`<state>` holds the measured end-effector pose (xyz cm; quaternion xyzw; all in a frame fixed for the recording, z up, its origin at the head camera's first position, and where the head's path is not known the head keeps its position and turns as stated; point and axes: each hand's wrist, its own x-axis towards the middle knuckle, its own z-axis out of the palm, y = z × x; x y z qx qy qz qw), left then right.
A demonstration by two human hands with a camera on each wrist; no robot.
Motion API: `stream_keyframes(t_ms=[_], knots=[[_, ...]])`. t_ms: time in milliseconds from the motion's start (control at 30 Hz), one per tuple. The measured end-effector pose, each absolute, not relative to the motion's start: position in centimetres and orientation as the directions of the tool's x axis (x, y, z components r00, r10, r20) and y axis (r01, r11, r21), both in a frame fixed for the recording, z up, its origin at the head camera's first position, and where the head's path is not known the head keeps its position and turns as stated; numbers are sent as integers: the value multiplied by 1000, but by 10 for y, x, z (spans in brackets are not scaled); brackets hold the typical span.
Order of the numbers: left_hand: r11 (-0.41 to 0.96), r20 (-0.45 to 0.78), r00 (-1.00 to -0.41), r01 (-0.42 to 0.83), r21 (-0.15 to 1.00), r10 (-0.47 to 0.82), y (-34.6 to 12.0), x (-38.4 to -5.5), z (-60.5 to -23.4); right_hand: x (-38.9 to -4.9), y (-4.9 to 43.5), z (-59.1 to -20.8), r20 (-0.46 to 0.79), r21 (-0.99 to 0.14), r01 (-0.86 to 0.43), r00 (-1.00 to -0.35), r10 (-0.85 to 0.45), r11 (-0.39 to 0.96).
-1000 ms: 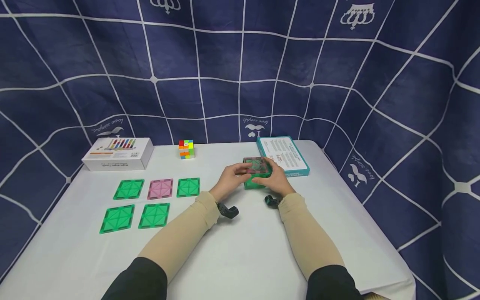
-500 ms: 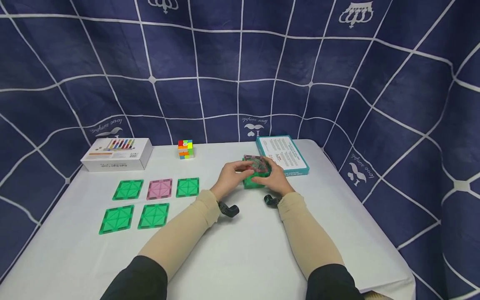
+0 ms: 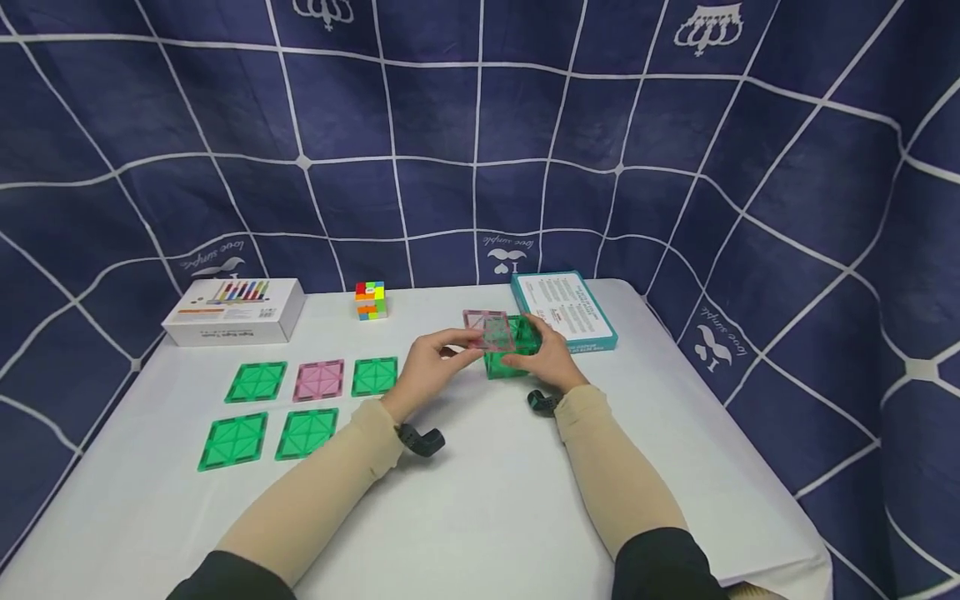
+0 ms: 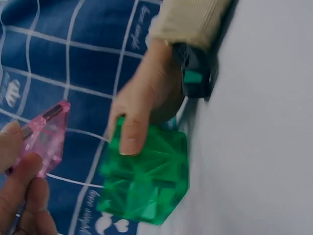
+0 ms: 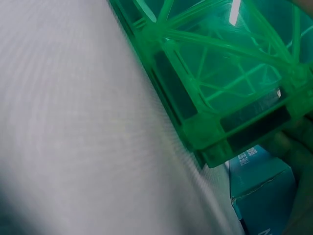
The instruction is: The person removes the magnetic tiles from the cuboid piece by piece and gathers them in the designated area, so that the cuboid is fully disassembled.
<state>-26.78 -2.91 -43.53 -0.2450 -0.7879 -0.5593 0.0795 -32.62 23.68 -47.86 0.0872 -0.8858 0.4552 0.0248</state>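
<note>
Navy grid curtain (image 3: 517, 117) behind the white tabletop (image 3: 480, 500), printed "love simple" (upside down, lol). Four green tiles (image 3: 257, 382) and one pink tile (image 3: 318, 381) lie flat at left; one puzzle cube (image 3: 371, 301), one white box (image 3: 228, 312) and one teal box (image 3: 570, 308) sit farther back, fine print unreadable. Left hand (image 3: 431, 367) pinches a pink magnetic tile (image 4: 49, 139), apart from the green tile cube (image 4: 146, 171); right hand (image 3: 553, 358) grips that cube near the teal box.

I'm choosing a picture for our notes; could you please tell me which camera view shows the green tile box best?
Left wrist: the green tile box looks large and nearly whole, though blurred. The head view shows it small, partly behind the right hand and pink tile; the right wrist, only a cropped close-up.
</note>
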Motion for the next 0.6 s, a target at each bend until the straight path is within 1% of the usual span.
stream_keyframes(t_ms=[200,367,600], knots=[[334,393,-861,492,804,323,-89,-224,-430,-326,235,-479,117,-789,-170,-985,-128,590],[433,357,-868,485,759,346,-139,-190,-441,-324,235,-479,103,-780,-163,-986,-132,605],[589,291,-886,459,666,362,-187,-163,-462,-323,235,-477,86,-793,-144,-988,-126,592]])
